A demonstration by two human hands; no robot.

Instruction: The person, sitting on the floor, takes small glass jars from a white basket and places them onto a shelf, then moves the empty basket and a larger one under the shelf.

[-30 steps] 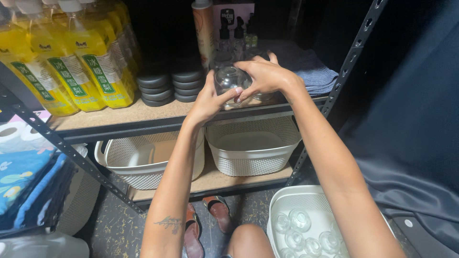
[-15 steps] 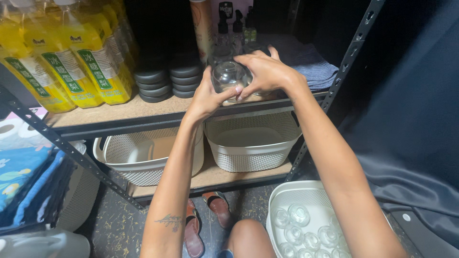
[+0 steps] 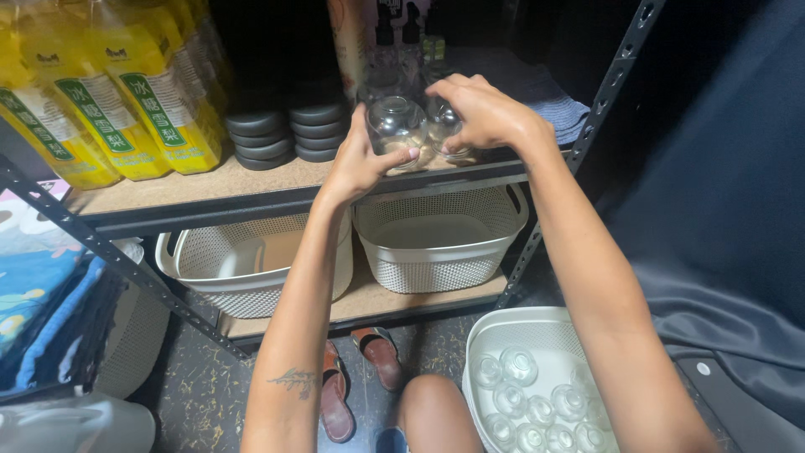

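On the upper shelf (image 3: 210,180), the left hand (image 3: 356,164) has its grip pinching a clear glass cup (image 3: 396,126) (mouth outward); the right hand (image 3: 478,109) has its grip closed over another glass cup (image 3: 444,126).

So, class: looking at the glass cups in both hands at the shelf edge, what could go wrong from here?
1. The left hand grips a round glass cup near the shelf edge; smooth glass might slip and fall toward the floor.
2. The right hand holds a second glass cup close against the first; they could knock together and chip.
3. A dropped cup might hit the basket of glass cups below.
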